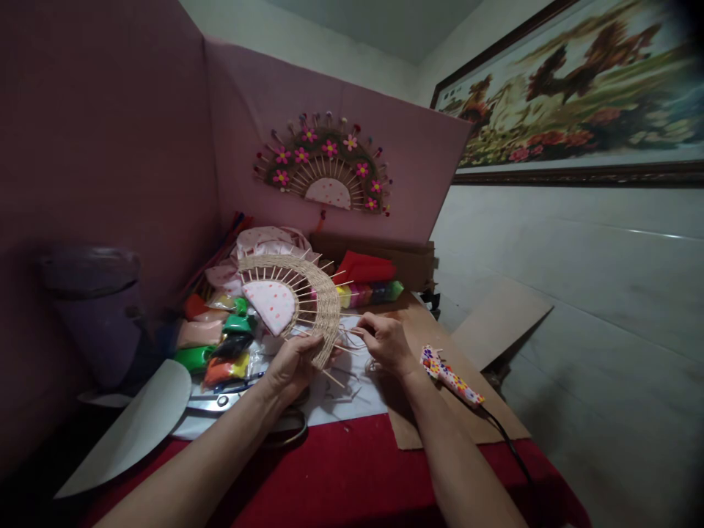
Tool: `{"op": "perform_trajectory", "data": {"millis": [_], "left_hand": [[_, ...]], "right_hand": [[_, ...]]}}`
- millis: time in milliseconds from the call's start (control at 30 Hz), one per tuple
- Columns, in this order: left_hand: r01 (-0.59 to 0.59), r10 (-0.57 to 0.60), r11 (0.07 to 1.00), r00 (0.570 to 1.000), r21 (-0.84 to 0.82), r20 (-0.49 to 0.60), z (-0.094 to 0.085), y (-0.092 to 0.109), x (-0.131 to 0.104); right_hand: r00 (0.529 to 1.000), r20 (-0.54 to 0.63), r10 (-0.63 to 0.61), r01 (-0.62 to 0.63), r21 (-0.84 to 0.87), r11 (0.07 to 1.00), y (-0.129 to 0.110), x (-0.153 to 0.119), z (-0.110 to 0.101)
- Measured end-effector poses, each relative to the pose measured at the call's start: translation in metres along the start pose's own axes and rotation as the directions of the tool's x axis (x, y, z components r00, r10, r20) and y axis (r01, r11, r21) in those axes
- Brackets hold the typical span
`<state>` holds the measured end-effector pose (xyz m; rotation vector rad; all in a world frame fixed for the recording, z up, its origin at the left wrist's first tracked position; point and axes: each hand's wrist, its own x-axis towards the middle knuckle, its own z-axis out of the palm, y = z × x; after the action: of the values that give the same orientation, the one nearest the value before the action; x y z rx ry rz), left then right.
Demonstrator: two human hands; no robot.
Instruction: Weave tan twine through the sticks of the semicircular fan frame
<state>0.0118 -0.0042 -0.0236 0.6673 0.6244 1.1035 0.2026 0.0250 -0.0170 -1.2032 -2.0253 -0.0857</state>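
Observation:
A half-round stick fan (324, 304) is tilted up in front of me, with a band of tan twine woven through its thin wooden sticks. Its centre is a half-disc covered in white cloth with red dots (269, 304). My left hand (297, 363) grips the fan's lower end, thumb lying on the woven band. At the fan's right edge, my right hand (383, 339) is closed in a pinch beside the bare stick ends. A loose strand of twine (346, 336) runs between its fingertips and the sticks; the exact hold is partly hidden.
A flower-patterned glue gun (451, 378) with a black cord lies on cardboard (404, 418) at right. Large scissors (220, 401) and bagged coloured clay (236, 326) are at left. A finished flowered fan (324, 165) hangs on the pink panel behind. Red cloth (346, 469) covers the table.

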Motion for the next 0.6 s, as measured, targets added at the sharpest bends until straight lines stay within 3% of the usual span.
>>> {"op": "perform_trajectory", "data": {"millis": [200, 467, 600], "left_hand": [[0.003, -0.003, 1.0, 1.0, 0.002, -0.01, -0.0009, -0.0008, 0.0009], [0.011, -0.013, 1.0, 0.998, 0.028, 0.057, -0.0053, -0.004, 0.0039], [0.027, -0.03, 0.999, 0.996, 0.039, 0.082, -0.0043, -0.0056, 0.0038]], "right_hand": [[1.0, 0.003, -0.012, 0.012, 0.033, 0.999, 0.0031, 0.0017, -0.0073], [0.986, -0.167, 0.016, -0.018, -0.012, 1.0, 0.0006, 0.0037, -0.0045], [0.97, -0.24, 0.029, -0.001, 0.115, 0.993, 0.005, 0.008, -0.0034]]}}
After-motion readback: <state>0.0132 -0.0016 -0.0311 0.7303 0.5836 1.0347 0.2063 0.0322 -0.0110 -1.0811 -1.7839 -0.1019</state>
